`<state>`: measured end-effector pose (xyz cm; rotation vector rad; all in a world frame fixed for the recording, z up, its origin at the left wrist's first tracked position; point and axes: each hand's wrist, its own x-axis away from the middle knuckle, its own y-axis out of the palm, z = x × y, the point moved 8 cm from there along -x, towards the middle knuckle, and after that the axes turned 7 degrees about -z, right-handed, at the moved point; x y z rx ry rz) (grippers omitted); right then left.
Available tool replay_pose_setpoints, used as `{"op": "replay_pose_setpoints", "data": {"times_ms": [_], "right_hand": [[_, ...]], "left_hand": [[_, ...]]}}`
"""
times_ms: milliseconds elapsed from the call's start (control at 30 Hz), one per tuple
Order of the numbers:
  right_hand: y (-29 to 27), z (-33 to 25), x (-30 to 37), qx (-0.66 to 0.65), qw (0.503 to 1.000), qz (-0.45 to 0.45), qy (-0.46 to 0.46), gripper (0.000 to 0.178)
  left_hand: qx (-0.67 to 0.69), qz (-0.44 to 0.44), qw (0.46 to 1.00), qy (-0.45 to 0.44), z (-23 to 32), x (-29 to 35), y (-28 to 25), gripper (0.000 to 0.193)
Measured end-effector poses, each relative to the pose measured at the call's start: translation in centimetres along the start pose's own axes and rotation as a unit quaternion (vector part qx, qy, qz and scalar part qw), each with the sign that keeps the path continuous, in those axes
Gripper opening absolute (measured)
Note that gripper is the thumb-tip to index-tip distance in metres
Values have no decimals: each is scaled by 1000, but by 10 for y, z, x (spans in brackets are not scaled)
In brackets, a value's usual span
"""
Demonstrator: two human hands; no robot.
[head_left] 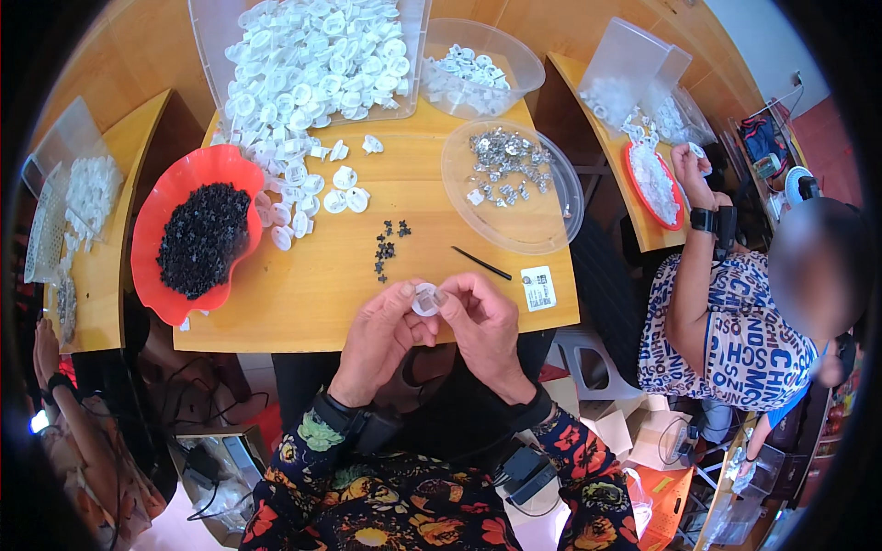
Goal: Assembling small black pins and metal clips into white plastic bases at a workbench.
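Just over the table's front edge, a small round translucent-white plastic part is pinched between my two hands. My left hand grips its left side with thumb and fingers, and my right hand grips its right side. Beyond them lie several small black cross-shaped pieces in a loose cluster. A thin black stick rests to the right of these. White plastic parts like the held one are scattered farther back. Whether anything sits inside the held part is too small to tell.
A red bowl of black pieces stands left. Behind are a large clear bin and a round tub, both with white parts. A clear lid carries metal pieces; a printed card lies front right. People sit at both sides.
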<state>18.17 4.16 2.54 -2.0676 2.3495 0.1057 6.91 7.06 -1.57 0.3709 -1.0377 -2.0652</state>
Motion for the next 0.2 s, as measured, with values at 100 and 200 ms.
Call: {"op": "replay_pose_setpoints", "data": {"times_ms": [100,200], "right_hand": [[-1,-32,-4,158,983,-23,-91,9],[11,-44,-4,263,942,-55,-200,13]], "left_hand": [[24,-27,999,-14,-1,1,2,32],[29,-25,999,-25,-1,1,3,30]]}}
